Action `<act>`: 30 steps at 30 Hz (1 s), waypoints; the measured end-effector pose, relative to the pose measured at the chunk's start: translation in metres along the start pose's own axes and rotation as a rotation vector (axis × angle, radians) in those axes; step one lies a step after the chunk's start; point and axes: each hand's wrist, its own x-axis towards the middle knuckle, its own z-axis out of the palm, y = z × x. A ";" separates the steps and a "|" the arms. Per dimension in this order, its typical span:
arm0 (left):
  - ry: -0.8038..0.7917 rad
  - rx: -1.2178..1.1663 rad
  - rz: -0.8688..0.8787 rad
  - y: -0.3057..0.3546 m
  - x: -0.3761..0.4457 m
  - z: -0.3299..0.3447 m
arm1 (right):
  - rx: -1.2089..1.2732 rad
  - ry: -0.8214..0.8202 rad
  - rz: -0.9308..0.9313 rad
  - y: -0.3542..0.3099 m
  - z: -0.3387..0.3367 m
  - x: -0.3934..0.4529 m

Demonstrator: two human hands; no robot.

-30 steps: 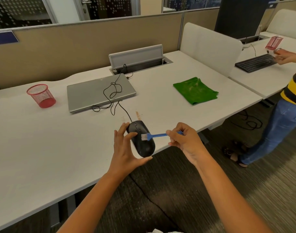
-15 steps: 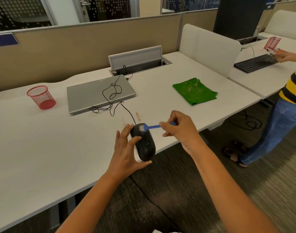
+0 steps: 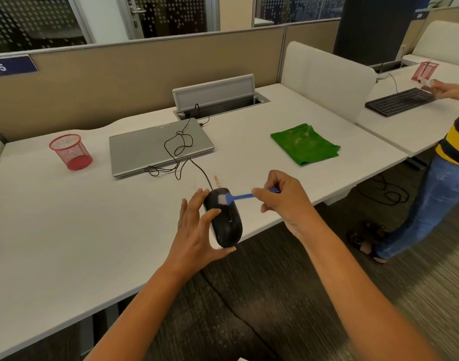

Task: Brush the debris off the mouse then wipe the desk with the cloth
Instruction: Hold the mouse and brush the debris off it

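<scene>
In the head view, the left hand [image 3: 197,230] grasps the black mouse [image 3: 224,220] at the near edge of the white desk [image 3: 66,243], fingers curled along the mouse's left side and the thumb under its near end, so that the mouse sits lifted or tipped partly past the desk edge; whether any part of it touches the desk cannot be told. The right hand [image 3: 283,201] pinches the handle of a small blue brush [image 3: 238,197], whose pale bristles lie on the far end of the mouse, near its buttons. The mouse cable [image 3: 178,149] runs from the far end of the mouse across the desk and loops over a closed grey laptop [image 3: 145,149], then leads on towards an open cable hatch [image 3: 218,100] at the far side. A faint streak of brownish debris [image 3: 217,180] lies on the desk just beyond the mouse. The green cloth [image 3: 305,144] lies folded flat on the right part of the desk, well apart from both hands. A red mesh cup [image 3: 71,151] stands at the far left. At the right, on the neighbouring desk, another person [image 3: 449,165] in a striped shirt and jeans reaches a hand to a black keyboard [image 3: 397,101].
</scene>
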 end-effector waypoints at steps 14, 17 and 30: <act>0.137 -0.111 -0.188 0.001 0.008 -0.011 | -0.074 -0.220 0.024 -0.002 0.002 -0.007; 0.134 -0.137 -0.232 -0.001 0.007 -0.016 | -0.156 -0.270 0.071 0.003 -0.006 -0.015; 0.123 -0.160 -0.241 0.000 0.003 -0.018 | -0.295 -0.131 0.016 -0.007 -0.009 -0.023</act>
